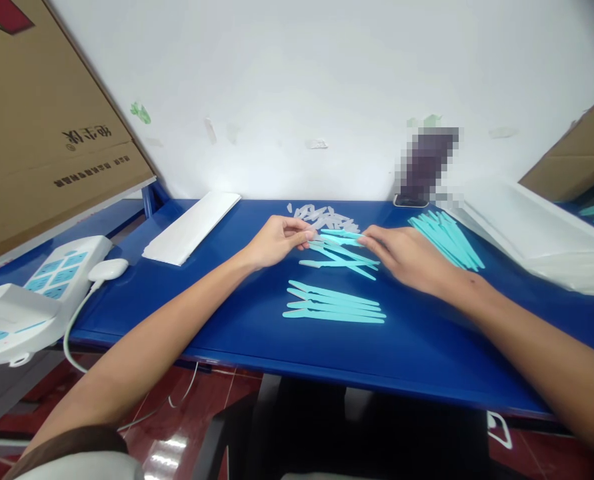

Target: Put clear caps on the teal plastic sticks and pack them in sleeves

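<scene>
My right hand pinches the handle of a turquoise eyebrow razor between thumb and fingers. At the razor's left end, the closed fingertips of my left hand hold a small clear plastic cap; whether it sits on the blade I cannot tell. Beneath my hands, a few loose razors lie crossed on the blue table. Nearer to me is a row of several razors, side by side with blades to the left. Behind my hands spreads a heap of clear caps.
To the right lies a pile of turquoise razors, beside a white tray. A phone, blurred out, leans on the wall. On the left are a flat white box, a power strip with a cable, and a large carton.
</scene>
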Motion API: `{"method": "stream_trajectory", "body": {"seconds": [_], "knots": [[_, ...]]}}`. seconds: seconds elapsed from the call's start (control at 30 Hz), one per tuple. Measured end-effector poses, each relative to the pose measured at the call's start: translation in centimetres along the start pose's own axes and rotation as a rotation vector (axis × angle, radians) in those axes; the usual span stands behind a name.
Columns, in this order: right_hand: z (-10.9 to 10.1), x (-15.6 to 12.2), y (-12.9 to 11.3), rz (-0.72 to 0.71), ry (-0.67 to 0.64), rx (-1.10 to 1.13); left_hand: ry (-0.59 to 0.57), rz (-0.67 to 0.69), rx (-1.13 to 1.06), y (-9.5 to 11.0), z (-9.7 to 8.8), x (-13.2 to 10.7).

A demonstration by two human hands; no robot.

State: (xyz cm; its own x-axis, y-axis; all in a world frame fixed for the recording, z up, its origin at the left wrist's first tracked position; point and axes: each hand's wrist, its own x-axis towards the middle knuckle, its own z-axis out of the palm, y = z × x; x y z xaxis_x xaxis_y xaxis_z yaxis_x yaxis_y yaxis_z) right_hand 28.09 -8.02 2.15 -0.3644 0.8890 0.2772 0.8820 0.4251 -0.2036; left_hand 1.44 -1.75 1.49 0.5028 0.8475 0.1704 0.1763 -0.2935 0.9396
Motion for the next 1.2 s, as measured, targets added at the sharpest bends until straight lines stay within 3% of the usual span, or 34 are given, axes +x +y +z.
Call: {"method": "stream_trajectory", "body": {"seconds": [0.57, 0.93, 1.2], "knots": [[-0.2, -0.2, -0.9, -0.006, -0.024, 0.002, -0.049, -0.009, 0.037, 0.3, 1.0, -0.4], [-0.5, -0.2, -2.6, -0.027, -0.072, 0.217, -0.074, 0.143, 0.316, 1.5, 1.0, -0.9], [-0.3, -0.2, -2.9, -0.047, -0.032, 0.313, -0.107, 0.071, 0.133, 1.8, 1.3, -0.9]]}}
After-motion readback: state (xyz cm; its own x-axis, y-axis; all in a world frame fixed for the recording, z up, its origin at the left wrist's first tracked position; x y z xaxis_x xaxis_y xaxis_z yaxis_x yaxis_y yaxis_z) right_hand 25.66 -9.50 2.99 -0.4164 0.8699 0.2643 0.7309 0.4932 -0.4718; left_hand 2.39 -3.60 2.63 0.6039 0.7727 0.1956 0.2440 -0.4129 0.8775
